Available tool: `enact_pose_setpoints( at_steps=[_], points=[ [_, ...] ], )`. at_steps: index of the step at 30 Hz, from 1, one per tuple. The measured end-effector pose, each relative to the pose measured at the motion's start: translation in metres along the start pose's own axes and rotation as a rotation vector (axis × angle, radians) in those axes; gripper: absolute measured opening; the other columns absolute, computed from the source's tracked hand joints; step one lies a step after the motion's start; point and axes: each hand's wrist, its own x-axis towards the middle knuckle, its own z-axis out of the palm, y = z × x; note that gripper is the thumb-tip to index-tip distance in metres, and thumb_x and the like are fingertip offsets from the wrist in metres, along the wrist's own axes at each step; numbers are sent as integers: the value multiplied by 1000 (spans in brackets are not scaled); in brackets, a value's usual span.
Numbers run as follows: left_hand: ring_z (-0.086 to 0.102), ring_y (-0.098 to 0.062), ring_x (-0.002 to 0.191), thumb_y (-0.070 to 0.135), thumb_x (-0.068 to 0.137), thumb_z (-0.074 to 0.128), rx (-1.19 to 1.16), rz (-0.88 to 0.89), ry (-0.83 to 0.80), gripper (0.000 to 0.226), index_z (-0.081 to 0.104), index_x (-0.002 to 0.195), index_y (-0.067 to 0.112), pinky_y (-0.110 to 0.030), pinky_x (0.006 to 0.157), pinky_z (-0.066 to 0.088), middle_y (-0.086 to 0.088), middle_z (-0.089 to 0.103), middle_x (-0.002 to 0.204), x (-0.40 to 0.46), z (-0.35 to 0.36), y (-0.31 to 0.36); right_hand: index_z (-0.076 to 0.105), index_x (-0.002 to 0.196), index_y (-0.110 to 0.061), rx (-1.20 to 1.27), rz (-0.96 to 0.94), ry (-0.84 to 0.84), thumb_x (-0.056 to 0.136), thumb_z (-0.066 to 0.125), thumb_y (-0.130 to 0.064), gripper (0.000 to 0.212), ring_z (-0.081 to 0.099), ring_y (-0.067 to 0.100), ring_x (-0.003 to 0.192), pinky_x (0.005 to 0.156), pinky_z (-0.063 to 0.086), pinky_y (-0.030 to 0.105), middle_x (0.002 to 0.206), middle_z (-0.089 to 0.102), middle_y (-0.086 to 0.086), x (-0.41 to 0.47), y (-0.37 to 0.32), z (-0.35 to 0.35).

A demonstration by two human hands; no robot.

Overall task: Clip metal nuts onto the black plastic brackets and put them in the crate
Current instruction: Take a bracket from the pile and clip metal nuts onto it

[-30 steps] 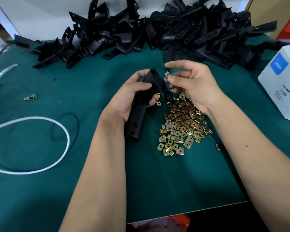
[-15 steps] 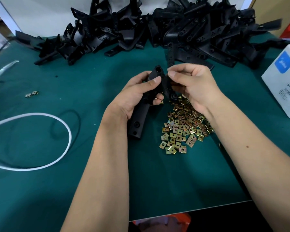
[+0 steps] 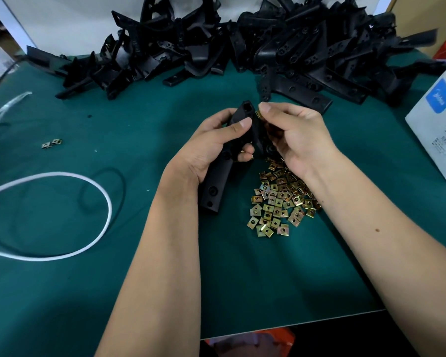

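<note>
Left hand (image 3: 211,148) curled round black bracket (image 3: 223,163) to steady it, right hand (image 3: 296,135) pinching metal nut (image 3: 259,114) against its top end, ready for clipping on.

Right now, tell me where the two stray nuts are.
In the head view the two stray nuts lie on the green mat's left side, above the white cord loop.

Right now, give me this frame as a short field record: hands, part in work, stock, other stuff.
left hand: grips the black bracket
right hand: pinches a metal nut at the bracket's top end
nut seated: cannot tell
loose nuts: pile on the green mat, under the right wrist
bracket stock: heap along the far edge
stray nuts: two, far left
other: white strap loop, white box
</note>
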Motion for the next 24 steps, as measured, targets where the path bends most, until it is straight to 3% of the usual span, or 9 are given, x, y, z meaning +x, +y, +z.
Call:
enact_pose_setpoints(
  at_steps=[6, 13, 20, 24],
  points=[
    [61, -21, 66, 10, 100, 64, 8, -5, 11, 23, 58, 121, 6, -27, 57, 57, -16, 61, 96, 2, -1, -1, 76, 88, -7, -24, -11, 6, 88, 78, -7, 2, 73, 21, 69, 64, 60, 33, 79, 76, 7, -4, -1, 2],
    [60, -20, 66, 10, 100, 64, 0, 10, 11, 22, 58, 120, 6, -26, 57, 56, -18, 59, 100, 2, -1, -4, 76, 89, -4, 0, -1, 39, 88, 78, -7, 4, 71, 27, 70, 66, 63, 41, 82, 74, 13, -5, 3, 5],
    [62, -18, 63, 9, 99, 65, 47, -1, 45, 24, 59, 122, 5, -26, 56, 57, -13, 64, 92, 5, -1, -4, 74, 89, -1, -10, -5, -13, 90, 76, -5, 4, 70, 28, 60, 55, 60, 36, 77, 74, 14, -8, 2, 5],
    [61, -16, 59, 9, 100, 64, 70, 36, 106, 12, 60, 112, 7, -25, 55, 56, -11, 65, 84, 6, 1, -6, 70, 109, 11, -15, 21, -72, 100, 66, -12, 25, 67, 32, 62, 57, 60, 39, 85, 72, 21, -9, 1, 6]
  ],
)
